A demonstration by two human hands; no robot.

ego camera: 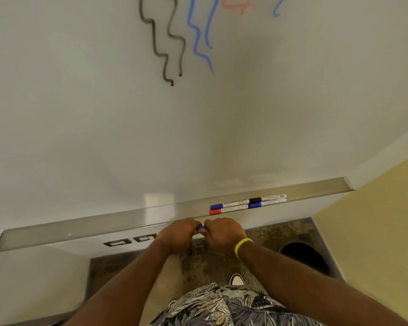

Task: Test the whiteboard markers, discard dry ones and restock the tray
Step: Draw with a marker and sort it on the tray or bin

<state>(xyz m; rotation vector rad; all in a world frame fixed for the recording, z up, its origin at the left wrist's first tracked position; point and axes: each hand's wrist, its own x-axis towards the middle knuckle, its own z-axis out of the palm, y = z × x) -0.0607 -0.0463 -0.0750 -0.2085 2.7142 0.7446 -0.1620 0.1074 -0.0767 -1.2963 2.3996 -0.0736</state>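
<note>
Just below the metal marker tray (127, 222), my left hand (176, 234) and my right hand (224, 232) meet, both curled round a blue marker (201, 228). Only a short blue piece of it shows between my fingers. Several capped markers lie on the right part of the tray: a blue-capped one (229, 204), a red-capped one (226, 210), a black-capped one (267, 198) and another blue-capped one (266, 204). On the whiteboard (104, 114) above are black, blue and faint red squiggles.
A dark round bin opening (304, 257) sits on the floor at lower right, beside a yellow wall (375, 220). Two wall outlets (130, 241) lie under the tray. My shoe (237, 278) stands on speckled floor.
</note>
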